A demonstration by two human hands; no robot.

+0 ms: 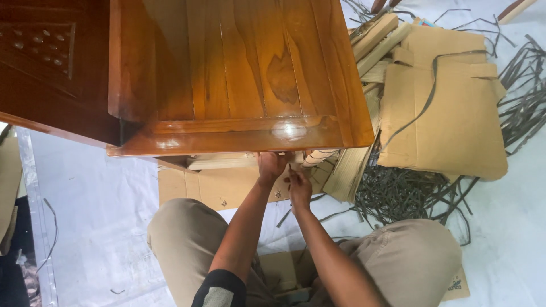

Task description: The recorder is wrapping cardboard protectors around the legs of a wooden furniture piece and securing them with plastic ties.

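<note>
A large varnished wooden cabinet with a panelled top fills the upper part of the head view. My left hand reaches under its front edge, its fingers hidden beneath the overhang and touching the underside. Just to the right and a little lower, my right hand pinches a thin dark tool or screw pointing up toward the underside. Both forearms extend from between my knees in beige trousers. I am sitting or squatting on the floor.
Flattened brown cardboard and wooden slats lie at the right, amid several dark plastic strapping bands. A cardboard sheet lies under the cabinet. White plastic sheeting covers the floor. A carved dark wooden panel stands at the left.
</note>
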